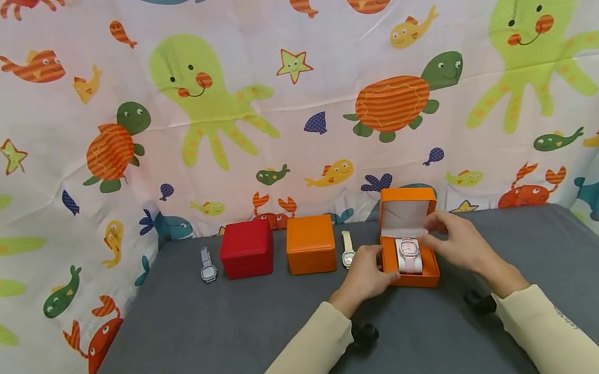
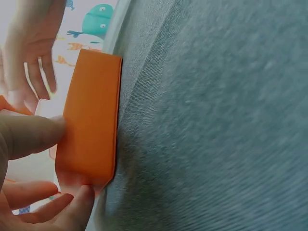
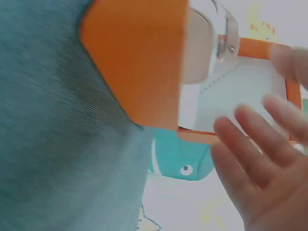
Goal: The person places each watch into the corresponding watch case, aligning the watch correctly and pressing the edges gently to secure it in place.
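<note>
An orange watch box (image 1: 419, 279) stands on the table with its lid (image 1: 408, 194) raised and its pale lining showing. Inside, a pink watch (image 1: 408, 249) sits around a white cushion. My left hand (image 1: 365, 273) grips the box's left side, thumb at the front corner; the left wrist view shows the thumb and fingertips on the orange wall (image 2: 91, 115). At the box's right side is my right hand (image 1: 458, 243), near the watch and lid. In the right wrist view its fingers (image 3: 255, 144) are extended and loosely spread, holding nothing.
Left of the open box lie a gold-toned watch (image 1: 347, 250), a closed orange box (image 1: 311, 245), a closed red box (image 1: 247, 249) and a silver watch (image 1: 208, 268). The grey tablecloth (image 1: 186, 362) reaches back to a printed sea-animal curtain (image 1: 267, 133).
</note>
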Demonstrator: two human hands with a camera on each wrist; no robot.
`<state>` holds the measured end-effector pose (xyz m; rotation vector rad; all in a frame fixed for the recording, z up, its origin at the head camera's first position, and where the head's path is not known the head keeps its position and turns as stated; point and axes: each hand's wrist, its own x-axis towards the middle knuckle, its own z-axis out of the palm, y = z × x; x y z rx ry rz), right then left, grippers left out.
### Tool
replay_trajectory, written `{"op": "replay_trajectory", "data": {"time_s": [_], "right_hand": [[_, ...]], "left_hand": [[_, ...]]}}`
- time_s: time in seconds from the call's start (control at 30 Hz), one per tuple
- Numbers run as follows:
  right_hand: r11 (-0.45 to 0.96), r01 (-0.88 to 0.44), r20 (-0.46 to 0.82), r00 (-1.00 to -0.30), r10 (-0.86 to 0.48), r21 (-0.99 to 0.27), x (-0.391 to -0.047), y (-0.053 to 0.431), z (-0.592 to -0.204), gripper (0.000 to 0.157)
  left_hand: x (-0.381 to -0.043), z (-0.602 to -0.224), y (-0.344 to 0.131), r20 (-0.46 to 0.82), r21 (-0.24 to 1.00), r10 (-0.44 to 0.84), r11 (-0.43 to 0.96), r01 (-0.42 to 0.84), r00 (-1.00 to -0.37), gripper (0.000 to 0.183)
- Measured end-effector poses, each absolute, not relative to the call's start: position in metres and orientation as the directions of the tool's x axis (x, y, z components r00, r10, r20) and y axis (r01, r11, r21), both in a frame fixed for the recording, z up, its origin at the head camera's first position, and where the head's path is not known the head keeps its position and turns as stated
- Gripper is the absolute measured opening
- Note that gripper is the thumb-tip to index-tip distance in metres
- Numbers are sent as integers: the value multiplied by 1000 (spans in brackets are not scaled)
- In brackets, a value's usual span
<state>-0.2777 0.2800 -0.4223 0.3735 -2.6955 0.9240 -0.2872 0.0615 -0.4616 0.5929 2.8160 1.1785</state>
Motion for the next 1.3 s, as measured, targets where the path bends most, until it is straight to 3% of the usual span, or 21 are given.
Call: {"op": "replay_trajectory", "data": {"time_s": [0.1, 0.17, 0.33, 0.63, 0.9, 1.13, 1.3], "right_hand": [[757, -277, 381, -924, -40, -592, -285, 282, -412, 41], [741, -258, 391, -920, 7, -619, -291, 282, -405, 51], [753, -242, 348, -937, -18, -612, -309, 284, -393, 77], [786, -396, 366, -901, -233, -475, -334, 290, -386, 55], [786, -399, 334, -906, -259, -473, -338, 290, -382, 54], [766, -434, 381, -885, -267, -474, -337, 294, -386, 43], [764, -447, 398, -877, -270, -465, -337, 294, -388, 44]], "left_hand": [[-286, -463, 61, 106, 725, 337, 618, 305, -935, 64], [-285, -464, 61, 105, 743, 332, 600, 296, -937, 62], [-285, -464, 60, 90, 787, 313, 559, 261, -945, 61], [-285, -465, 62, 82, 813, 270, 539, 221, -959, 60], [-286, -464, 63, 72, 827, 241, 528, 193, -968, 57], [-286, -463, 66, 49, 824, 234, 540, 171, -971, 58], [-288, -464, 66, 57, 825, 231, 537, 176, -971, 58]]}}
